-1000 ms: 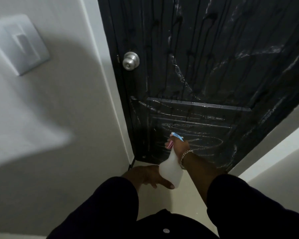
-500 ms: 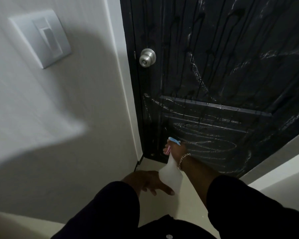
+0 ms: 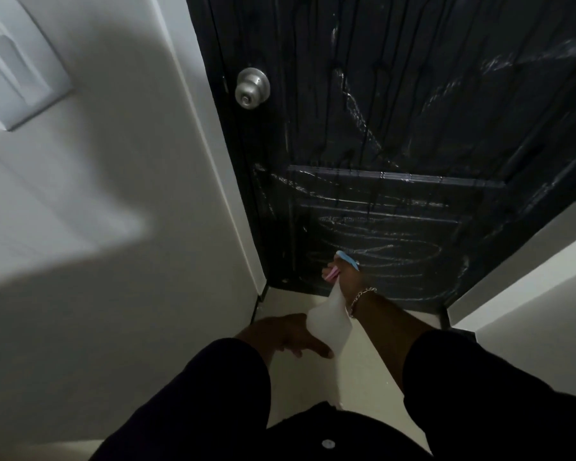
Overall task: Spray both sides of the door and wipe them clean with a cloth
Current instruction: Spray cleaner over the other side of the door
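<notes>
A black panelled door (image 3: 413, 134) fills the upper right, wet with runs and swirls of spray. Its round silver knob (image 3: 252, 88) is at the left edge. My right hand (image 3: 348, 277) grips the neck of a translucent white spray bottle (image 3: 328, 322) with a blue and pink head, aimed at the door's bottom panel. My left hand (image 3: 280, 337) hangs just left of the bottle's base, its fingers relaxed and pointing down toward the floor, holding nothing. No cloth is in view.
A white wall (image 3: 97, 244) with a light switch plate (image 3: 17, 71) stands on the left. A white door frame (image 3: 226, 194) runs beside the door. Pale floor (image 3: 363, 371) lies below. Another white wall edge (image 3: 529, 277) is at the right.
The view has shifted slightly; the door and knob sit a little further right in the frame. Both hands keep the same pose, with the bottle still aimed low at the door.
</notes>
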